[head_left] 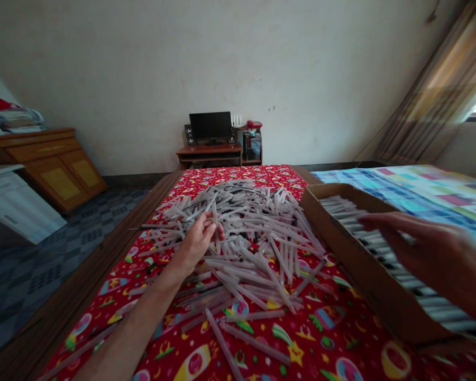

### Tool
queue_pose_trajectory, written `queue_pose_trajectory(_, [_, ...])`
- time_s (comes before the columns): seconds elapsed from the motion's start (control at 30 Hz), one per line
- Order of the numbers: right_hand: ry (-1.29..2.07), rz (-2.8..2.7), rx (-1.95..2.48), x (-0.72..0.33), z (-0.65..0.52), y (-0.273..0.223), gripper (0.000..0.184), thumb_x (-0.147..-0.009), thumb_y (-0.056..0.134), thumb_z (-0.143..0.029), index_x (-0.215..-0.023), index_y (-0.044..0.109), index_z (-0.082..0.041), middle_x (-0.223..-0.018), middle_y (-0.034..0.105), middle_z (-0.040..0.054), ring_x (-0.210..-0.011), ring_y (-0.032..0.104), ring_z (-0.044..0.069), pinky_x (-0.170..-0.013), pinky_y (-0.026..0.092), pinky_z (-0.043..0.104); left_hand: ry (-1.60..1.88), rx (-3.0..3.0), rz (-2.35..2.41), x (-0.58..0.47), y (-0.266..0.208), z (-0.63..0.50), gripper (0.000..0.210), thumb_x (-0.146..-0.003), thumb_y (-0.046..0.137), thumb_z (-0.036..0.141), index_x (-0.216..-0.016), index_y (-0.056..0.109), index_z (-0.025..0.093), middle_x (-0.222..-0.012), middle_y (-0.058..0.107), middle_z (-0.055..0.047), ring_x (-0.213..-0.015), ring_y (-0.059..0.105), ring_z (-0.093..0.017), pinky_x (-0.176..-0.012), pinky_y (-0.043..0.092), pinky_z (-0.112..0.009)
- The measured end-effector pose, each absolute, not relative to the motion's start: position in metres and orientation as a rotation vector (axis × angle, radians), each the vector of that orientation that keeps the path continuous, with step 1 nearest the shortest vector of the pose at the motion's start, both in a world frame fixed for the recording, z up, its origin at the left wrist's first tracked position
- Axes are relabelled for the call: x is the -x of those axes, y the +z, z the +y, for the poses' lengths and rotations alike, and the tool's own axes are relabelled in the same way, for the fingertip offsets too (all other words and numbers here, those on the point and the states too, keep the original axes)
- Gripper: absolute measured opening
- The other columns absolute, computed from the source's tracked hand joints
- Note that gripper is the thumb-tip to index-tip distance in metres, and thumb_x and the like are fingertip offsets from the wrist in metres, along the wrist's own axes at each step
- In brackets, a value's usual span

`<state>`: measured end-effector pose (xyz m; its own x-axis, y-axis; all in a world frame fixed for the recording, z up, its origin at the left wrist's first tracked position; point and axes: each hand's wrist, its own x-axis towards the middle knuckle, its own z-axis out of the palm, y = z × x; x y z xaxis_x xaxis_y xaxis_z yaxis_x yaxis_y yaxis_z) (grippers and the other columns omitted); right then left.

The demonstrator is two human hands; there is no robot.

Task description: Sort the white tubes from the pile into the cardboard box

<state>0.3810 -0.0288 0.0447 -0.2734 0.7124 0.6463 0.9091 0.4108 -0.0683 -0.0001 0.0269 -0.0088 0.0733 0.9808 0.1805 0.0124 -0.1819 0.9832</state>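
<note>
My left hand [205, 233] is closed, its thumb and fingers pinching a slim translucent plastic tube [215, 214] that stands nearly upright. Around and beneath that hand spreads a big loose heap of similar tubes [257, 222], lying in all directions, some with dark ends. Over a long cardboard box [341, 254] at the right is my right hand [424, 248], smeared by motion. Its fingers reach out to the left, thumb apart below, and I see nothing held in them. Inside the box, tubes with dark ends [375, 241] lie side by side in a row.
A red patterned cloth [325, 328] covers the table under the heap. Right of the box lies a checked blue and multicoloured cover [381, 182]. Against the far wall stands a desk [210, 151] with a monitor [210, 125]. Cabinets [59, 164] stand at the left.
</note>
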Motion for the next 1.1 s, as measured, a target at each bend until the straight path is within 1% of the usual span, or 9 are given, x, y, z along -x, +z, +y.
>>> queue_pose_trajectory(0.07, [-0.15, -2.206, 1.317, -0.329, -0.02, 0.037, 0.022, -0.085, 0.046, -0.025, -0.095, 0.065, -0.022, -0.087, 0.068, 0.0042, -0.071, 0.063, 0.012, -0.062, 0.045, 0.02, 1.281, -1.224, 1.002, -0.005, -0.004, 0.02, 0.025, -0.076, 0.054, 0.026, -0.097, 0.044, 0.017, -0.075, 0.057, 0.001, -0.061, 0.057, -0.012, -0.061, 0.048, -0.027])
queue_pose_trajectory(0.1, [-0.046, -2.257, 1.318, -0.306, -0.012, 0.031, 0.024, -0.086, 0.043, -0.023, -0.094, 0.066, -0.02, -0.085, 0.068, 0.0043, -0.068, 0.062, 0.012, -0.059, 0.043, 0.02, 1.282, -1.176, 0.983, -0.007, -0.002, 0.017, 0.025, -0.075, 0.055, 0.027, -0.096, 0.044, 0.017, -0.075, 0.057, 0.001, -0.061, 0.056, -0.011, -0.06, 0.047, -0.025])
queue_pose_trajectory(0.23, [0.174, -2.357, 1.339, -0.244, 0.027, 0.002, 0.024, -0.085, 0.045, -0.024, -0.085, 0.068, -0.017, -0.074, 0.067, 0.0044, -0.062, 0.058, 0.012, -0.056, 0.035, 0.02, 1.299, -1.129, 0.98, -0.01, 0.006, 0.013, 0.024, -0.072, 0.058, 0.027, -0.09, 0.045, 0.016, -0.069, 0.053, 0.003, -0.054, 0.049, -0.007, -0.054, 0.042, -0.02])
queue_pose_trajectory(0.33, [0.186, -2.312, 1.445, -0.226, 0.053, -0.009, 0.027, -0.084, 0.045, -0.027, -0.08, 0.069, -0.014, -0.07, 0.066, 0.0064, -0.062, 0.057, 0.013, -0.055, 0.032, 0.02, 1.337, -1.105, 0.968, -0.009, 0.01, 0.013, 0.021, -0.073, 0.058, 0.027, -0.087, 0.045, 0.017, -0.064, 0.049, 0.005, -0.05, 0.043, -0.005, -0.049, 0.036, -0.018])
queue_pose_trajectory(0.53, [0.09, -2.206, 1.702, -0.22, 0.079, -0.008, 0.027, -0.083, 0.046, -0.029, -0.087, 0.07, -0.017, -0.081, 0.068, 0.0089, -0.076, 0.06, 0.017, -0.059, 0.033, 0.022, 1.361, -1.02, 0.941, -0.008, 0.011, 0.015, 0.024, -0.072, 0.061, 0.03, -0.083, 0.044, 0.016, -0.063, 0.045, 0.005, -0.046, 0.038, -0.002, -0.044, 0.028, -0.015])
queue_pose_trajectory(0.6, [0.059, -2.2, 1.697, -0.218, 0.086, -0.007, 0.027, -0.083, 0.045, -0.028, -0.087, 0.069, -0.017, -0.081, 0.068, 0.0085, -0.077, 0.06, 0.017, -0.059, 0.033, 0.022, 1.361, -1.009, 0.953, -0.007, 0.011, 0.016, 0.026, -0.07, 0.063, 0.031, -0.083, 0.045, 0.016, -0.063, 0.046, 0.005, -0.045, 0.037, -0.002, -0.043, 0.027, -0.015])
queue_pose_trajectory(0.8, [0.024, -2.245, 1.601, -0.199, 0.109, -0.015, 0.03, -0.086, 0.04, -0.024, -0.099, 0.066, -0.015, -0.092, 0.067, 0.0091, -0.085, 0.058, 0.016, -0.07, 0.036, 0.022, 1.359, -0.999, 0.972, -0.005, 0.008, 0.02, 0.028, -0.07, 0.065, 0.032, -0.083, 0.046, 0.016, -0.062, 0.046, 0.005, -0.042, 0.035, -0.001, -0.042, 0.025, -0.014])
queue_pose_trajectory(0.93, [0.058, -2.339, 1.594, -0.19, 0.118, -0.028, 0.028, -0.085, 0.042, -0.023, -0.092, 0.067, -0.015, -0.089, 0.067, 0.0095, -0.083, 0.059, 0.017, -0.069, 0.037, 0.022, 1.363, -1.016, 0.983, -0.004, 0.008, 0.019, 0.024, -0.073, 0.062, 0.031, -0.084, 0.047, 0.016, -0.063, 0.045, 0.005, -0.044, 0.035, -0.001, -0.042, 0.026, -0.014])
queue_pose_trajectory(1.1, [0.032, -2.423, 1.613, -0.178, 0.13, -0.035, 0.029, -0.085, 0.04, -0.023, -0.096, 0.066, -0.017, -0.09, 0.066, 0.0119, -0.09, 0.06, 0.021, -0.074, 0.04, 0.025, 1.336, -1.015, 1.006, -0.004, 0.008, 0.018, 0.024, -0.072, 0.063, 0.032, -0.082, 0.048, 0.016, -0.061, 0.044, 0.005, -0.043, 0.034, -0.001, -0.042, 0.026, -0.014])
